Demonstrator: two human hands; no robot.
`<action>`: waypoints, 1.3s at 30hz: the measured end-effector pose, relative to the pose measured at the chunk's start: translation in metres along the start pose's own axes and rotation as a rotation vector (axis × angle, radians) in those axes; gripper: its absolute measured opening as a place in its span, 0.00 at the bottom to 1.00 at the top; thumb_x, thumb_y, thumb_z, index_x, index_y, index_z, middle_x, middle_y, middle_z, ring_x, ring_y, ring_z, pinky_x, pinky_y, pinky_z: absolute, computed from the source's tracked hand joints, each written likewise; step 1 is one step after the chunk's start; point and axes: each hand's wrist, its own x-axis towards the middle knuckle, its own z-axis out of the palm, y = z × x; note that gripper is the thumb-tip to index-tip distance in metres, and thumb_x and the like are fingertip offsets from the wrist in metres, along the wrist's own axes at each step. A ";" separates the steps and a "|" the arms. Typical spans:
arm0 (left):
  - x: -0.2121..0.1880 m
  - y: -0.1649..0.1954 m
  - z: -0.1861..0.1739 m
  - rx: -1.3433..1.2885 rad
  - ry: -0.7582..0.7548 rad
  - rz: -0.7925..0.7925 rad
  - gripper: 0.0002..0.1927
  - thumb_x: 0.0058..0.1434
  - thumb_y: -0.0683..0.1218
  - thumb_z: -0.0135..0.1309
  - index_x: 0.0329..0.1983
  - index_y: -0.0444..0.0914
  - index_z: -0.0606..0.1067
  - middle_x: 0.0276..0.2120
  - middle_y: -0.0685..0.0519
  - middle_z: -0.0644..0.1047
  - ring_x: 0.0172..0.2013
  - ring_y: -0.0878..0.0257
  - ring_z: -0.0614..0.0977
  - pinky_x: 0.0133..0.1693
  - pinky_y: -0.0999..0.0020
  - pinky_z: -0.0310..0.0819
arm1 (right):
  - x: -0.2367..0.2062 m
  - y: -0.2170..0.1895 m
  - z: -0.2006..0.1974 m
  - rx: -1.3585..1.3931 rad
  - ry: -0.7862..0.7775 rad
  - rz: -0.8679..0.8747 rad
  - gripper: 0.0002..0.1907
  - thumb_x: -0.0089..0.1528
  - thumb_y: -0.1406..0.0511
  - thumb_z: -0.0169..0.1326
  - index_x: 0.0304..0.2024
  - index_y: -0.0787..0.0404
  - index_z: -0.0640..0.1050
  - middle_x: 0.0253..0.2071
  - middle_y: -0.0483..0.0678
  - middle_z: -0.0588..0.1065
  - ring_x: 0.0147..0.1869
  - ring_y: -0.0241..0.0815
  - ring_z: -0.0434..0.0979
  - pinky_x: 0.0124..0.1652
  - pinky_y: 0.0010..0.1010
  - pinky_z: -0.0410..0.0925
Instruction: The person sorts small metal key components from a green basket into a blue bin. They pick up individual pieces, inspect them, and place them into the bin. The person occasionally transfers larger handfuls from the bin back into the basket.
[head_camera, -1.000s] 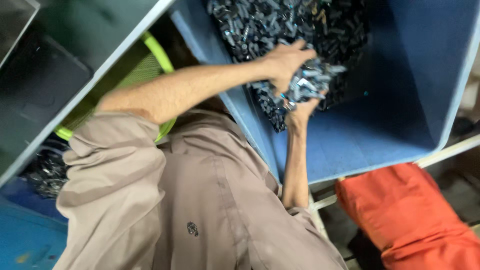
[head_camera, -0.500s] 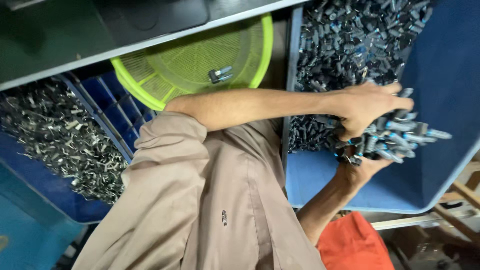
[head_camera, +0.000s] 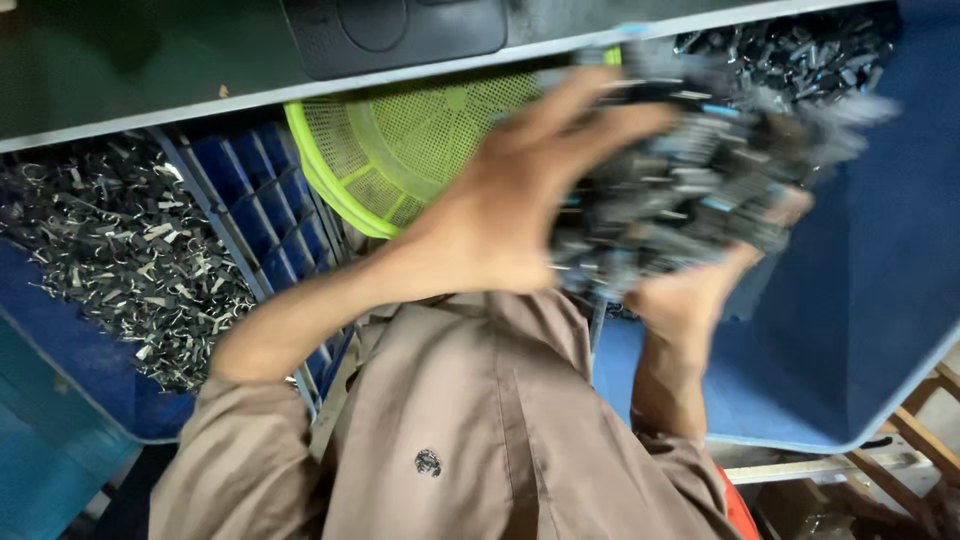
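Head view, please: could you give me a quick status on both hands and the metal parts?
Left hand over, right hand under, both clamped on heap of metal parts. Heap blurred, above blue bin, beside green basket. Nothing in the way.

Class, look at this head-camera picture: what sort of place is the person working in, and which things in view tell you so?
Probably a small workshop or factory sorting station. Both hands cup a heap of small metal parts over a blue bin; another blue crate holds more metal pieces, beside a green mesh basket.

The left hand is up in front of the chest with its fingers spread and curled over the top, and the right hand is cupped below it, palm up, both arms bent, sleeves rolled up.
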 end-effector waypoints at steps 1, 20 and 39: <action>-0.020 -0.008 -0.008 -0.004 0.045 -0.096 0.54 0.37 0.47 0.77 0.70 0.45 0.66 0.69 0.43 0.64 0.66 0.43 0.74 0.66 0.52 0.73 | 0.010 0.002 0.014 -0.066 -0.114 -0.048 0.54 0.59 0.63 0.75 0.75 0.59 0.51 0.65 0.53 0.67 0.66 0.44 0.72 0.69 0.36 0.68; -0.107 -0.098 -0.003 0.343 0.386 -0.438 0.50 0.43 0.48 0.72 0.70 0.41 0.61 0.70 0.34 0.55 0.69 0.28 0.53 0.68 0.39 0.51 | -0.019 0.054 0.079 -0.514 0.077 0.077 0.29 0.62 0.69 0.69 0.59 0.64 0.68 0.42 0.55 0.69 0.42 0.43 0.69 0.40 0.32 0.65; -0.101 -0.067 0.023 0.627 0.195 -0.283 0.32 0.51 0.44 0.66 0.61 0.35 0.71 0.68 0.38 0.63 0.73 0.31 0.53 0.70 0.33 0.47 | -0.036 0.112 0.057 -0.066 0.095 0.206 0.32 0.60 0.71 0.65 0.59 0.63 0.60 0.48 0.48 0.69 0.45 0.34 0.75 0.42 0.25 0.73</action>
